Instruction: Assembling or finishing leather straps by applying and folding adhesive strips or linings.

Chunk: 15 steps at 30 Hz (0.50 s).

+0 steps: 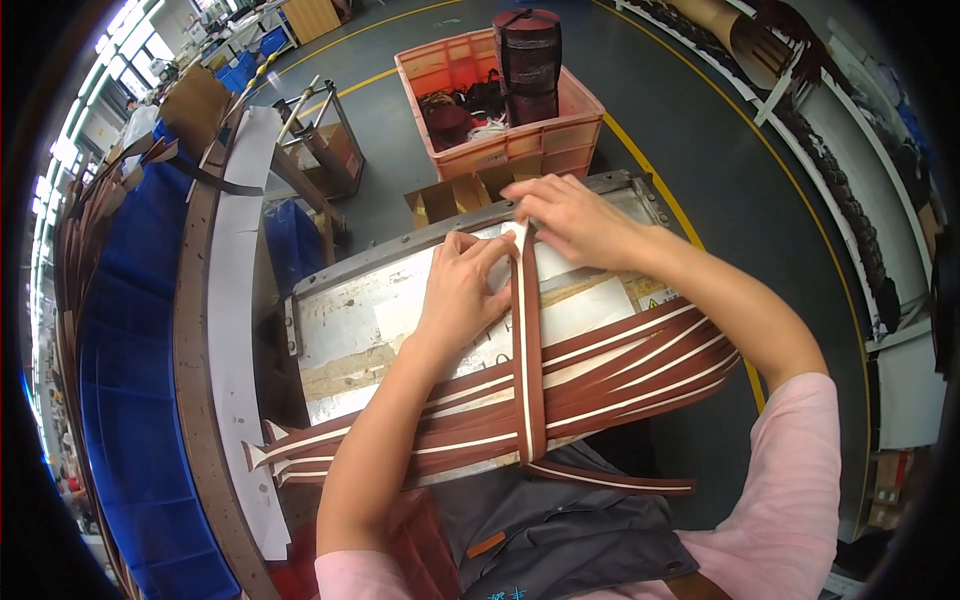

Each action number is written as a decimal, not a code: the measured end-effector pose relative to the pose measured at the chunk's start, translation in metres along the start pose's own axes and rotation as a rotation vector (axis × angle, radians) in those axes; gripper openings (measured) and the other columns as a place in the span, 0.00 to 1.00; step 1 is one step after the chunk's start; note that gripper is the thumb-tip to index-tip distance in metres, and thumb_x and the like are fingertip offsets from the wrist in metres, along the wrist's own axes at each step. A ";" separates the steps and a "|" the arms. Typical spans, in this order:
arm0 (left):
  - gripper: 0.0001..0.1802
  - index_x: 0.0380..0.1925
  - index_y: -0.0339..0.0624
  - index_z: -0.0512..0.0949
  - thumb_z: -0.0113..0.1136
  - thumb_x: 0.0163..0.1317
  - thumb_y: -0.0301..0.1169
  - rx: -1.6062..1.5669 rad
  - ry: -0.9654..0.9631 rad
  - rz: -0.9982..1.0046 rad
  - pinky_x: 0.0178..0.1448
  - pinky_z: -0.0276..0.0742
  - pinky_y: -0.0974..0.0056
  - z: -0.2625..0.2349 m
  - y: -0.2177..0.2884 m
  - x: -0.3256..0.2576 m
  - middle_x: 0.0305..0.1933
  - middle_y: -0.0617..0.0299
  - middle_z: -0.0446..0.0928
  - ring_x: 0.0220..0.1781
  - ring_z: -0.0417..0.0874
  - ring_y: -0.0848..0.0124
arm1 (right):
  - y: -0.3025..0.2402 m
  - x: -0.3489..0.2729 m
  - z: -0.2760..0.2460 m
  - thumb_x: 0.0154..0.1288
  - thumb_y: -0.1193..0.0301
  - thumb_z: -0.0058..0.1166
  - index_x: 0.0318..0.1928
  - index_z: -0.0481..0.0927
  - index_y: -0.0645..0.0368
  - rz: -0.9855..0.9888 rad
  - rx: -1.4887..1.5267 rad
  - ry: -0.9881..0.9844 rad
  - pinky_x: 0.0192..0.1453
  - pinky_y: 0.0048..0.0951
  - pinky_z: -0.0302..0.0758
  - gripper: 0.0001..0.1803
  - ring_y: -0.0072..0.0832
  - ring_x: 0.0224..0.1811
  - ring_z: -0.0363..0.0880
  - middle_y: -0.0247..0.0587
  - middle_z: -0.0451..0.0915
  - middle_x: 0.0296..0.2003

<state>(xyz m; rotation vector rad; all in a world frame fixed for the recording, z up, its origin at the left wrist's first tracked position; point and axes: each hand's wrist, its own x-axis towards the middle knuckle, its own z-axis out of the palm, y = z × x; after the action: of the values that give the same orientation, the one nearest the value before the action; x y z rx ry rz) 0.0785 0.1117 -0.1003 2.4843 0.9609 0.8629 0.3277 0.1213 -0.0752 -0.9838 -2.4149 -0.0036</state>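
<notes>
A long brown strap (530, 340) with a white stripe along its middle lies lengthwise away from me, crossing a fanned bundle of similar brown straps (660, 365). Its far end is between my hands, and its near end hangs toward my lap. My left hand (465, 285) rests on the metal-topped bench, fingers bent and fingertips pressed on the strap's left edge near the white end. From the right, my right hand (575, 222) reaches over that same end with fingers bent together. What its fingertips pinch is too small to make out.
Beyond the metal bench (345, 290) stands a pink plastic crate (500, 155) with dark red rolls inside. Left are a narrow ledge with white paper (235, 300) and a blue bin (135, 350). A long rack (850, 150) runs along the right.
</notes>
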 end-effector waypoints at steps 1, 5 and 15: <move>0.26 0.56 0.45 0.85 0.75 0.54 0.30 0.027 -0.009 0.024 0.65 0.74 0.52 -0.002 0.000 -0.001 0.49 0.59 0.88 0.55 0.79 0.56 | -0.016 0.006 -0.005 0.63 0.82 0.62 0.57 0.81 0.55 0.010 -0.006 -0.004 0.75 0.47 0.66 0.22 0.43 0.66 0.75 0.42 0.83 0.61; 0.24 0.55 0.45 0.84 0.74 0.55 0.30 0.040 -0.039 0.040 0.66 0.76 0.50 -0.006 0.002 0.000 0.48 0.58 0.88 0.54 0.79 0.54 | -0.028 -0.004 0.006 0.62 0.80 0.64 0.66 0.80 0.54 0.012 -0.164 -0.048 0.75 0.47 0.64 0.30 0.42 0.64 0.76 0.41 0.83 0.58; 0.18 0.52 0.48 0.88 0.74 0.61 0.33 0.267 -0.208 0.034 0.54 0.85 0.54 -0.013 0.015 0.022 0.49 0.61 0.90 0.50 0.86 0.57 | -0.043 -0.032 -0.003 0.60 0.66 0.71 0.57 0.84 0.50 0.060 -0.217 0.005 0.79 0.54 0.58 0.23 0.41 0.66 0.76 0.34 0.84 0.52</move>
<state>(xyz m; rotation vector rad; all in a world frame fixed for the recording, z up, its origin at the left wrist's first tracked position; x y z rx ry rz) 0.0900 0.1178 -0.0735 2.7540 1.0198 0.4991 0.3204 0.0687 -0.0796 -1.1498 -2.4162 -0.2507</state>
